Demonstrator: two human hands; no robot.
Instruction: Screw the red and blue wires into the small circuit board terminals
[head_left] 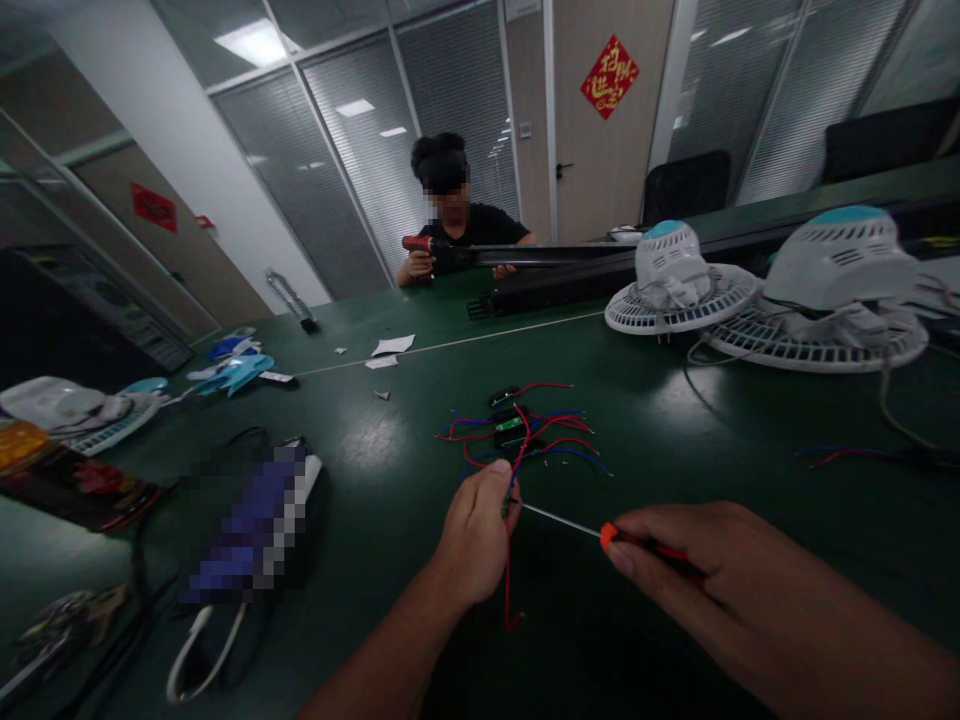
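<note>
My left hand (480, 530) is closed around a small circuit board (507, 500), mostly hidden by the fingers, with red and blue wires coming out of it. A red wire (508, 585) hangs down below that hand. In my right hand (690, 580) is a screwdriver (562, 520) with an orange and black handle and a thin metal shaft. Its tip reaches the board at my left fingers; whether it sits in a screw cannot be seen. Just beyond lie several small black modules (510, 428) with red and blue wires, one showing a green board.
White fan heads (679, 290) lie on the green table (375, 480) at the right. To the left are a blurred-out phone-like object (251, 530), a bottle (67, 480) and blue plastic parts (236, 372). Across the table, a person (457, 225) holds a red tool (420, 243) at a long black bar.
</note>
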